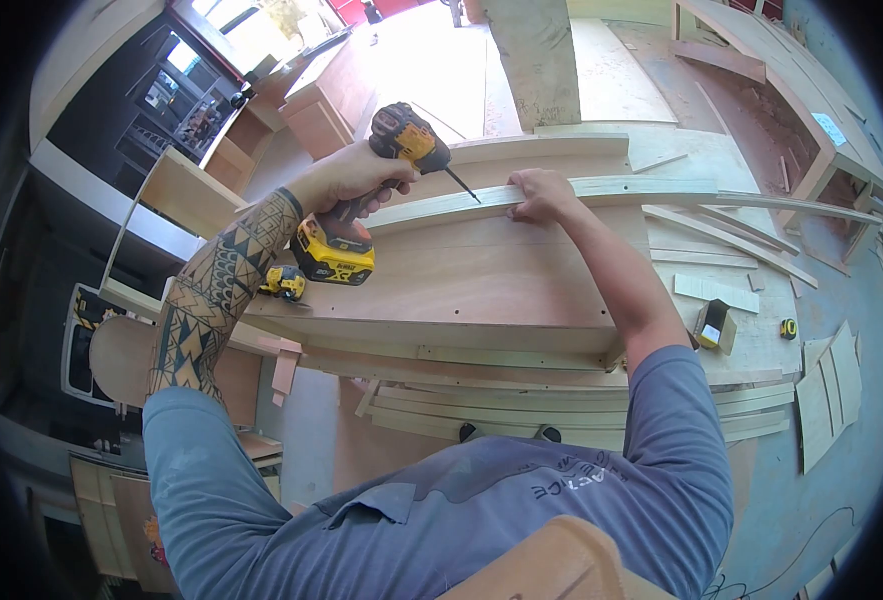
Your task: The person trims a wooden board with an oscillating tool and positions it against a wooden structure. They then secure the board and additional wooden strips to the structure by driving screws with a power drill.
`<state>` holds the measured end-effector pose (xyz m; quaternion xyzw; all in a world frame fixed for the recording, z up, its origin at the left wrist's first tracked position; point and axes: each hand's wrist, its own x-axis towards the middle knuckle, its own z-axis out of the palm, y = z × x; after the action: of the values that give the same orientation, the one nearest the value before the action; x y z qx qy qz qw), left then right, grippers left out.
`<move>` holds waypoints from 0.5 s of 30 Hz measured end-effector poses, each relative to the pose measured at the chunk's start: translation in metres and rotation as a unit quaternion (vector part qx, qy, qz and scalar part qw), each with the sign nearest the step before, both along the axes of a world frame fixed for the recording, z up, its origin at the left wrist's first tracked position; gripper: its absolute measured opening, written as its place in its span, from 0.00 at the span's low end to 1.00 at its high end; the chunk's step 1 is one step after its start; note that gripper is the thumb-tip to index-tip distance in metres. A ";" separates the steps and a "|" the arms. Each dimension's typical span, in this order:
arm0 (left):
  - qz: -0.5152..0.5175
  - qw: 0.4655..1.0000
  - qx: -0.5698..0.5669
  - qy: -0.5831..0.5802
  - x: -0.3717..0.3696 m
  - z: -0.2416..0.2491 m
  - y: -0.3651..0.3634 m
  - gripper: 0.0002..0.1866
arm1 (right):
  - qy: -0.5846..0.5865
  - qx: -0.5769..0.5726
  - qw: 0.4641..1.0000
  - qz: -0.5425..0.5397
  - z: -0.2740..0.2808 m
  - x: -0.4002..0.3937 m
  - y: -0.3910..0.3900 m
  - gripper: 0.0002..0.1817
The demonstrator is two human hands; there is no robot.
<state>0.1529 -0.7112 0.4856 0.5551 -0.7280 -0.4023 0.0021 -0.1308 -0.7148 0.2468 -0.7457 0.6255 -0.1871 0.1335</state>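
My left hand (356, 180) is wrapped round the grip of a yellow and black cordless drill (411, 140). The drill's long bit points down to the right, its tip at a pale wooden strip (431, 207); whether it touches the wood I cannot tell. Farther right along the strip, my right hand (541, 194) grips its edge with fingers bent over it. The strip lies across a wide wooden panel (501, 265), which has small dark holes along its near edge.
A small yellow tool (284, 283) lies at the panel's left. At the right are loose strips (731, 243), an open box (714, 326) and a tape measure (787, 328). A wooden frame (761, 90) stands at the upper right. Curved strips (501, 410) lie near my feet.
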 end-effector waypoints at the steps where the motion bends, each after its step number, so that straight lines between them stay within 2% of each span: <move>1: -0.002 1.000 0.001 -0.021 -0.002 0.000 0.000 0.14 | -0.001 -0.002 1.000 0.001 -0.001 0.000 0.000 0.27; 5: -0.016 0.997 -0.013 -0.071 -0.009 0.001 0.001 0.13 | -0.004 0.021 1.000 0.011 -0.003 -0.003 -0.003 0.29; 15: -0.029 0.995 -0.011 -0.092 -0.013 -0.003 -0.006 0.16 | -0.004 0.008 1.000 0.017 -0.006 0.000 -0.003 0.30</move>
<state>0.1397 -0.7169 0.4828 0.5686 -0.7454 -0.3408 -0.0705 -0.1309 -0.7175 0.2411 -0.7541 0.6139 -0.1832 0.1448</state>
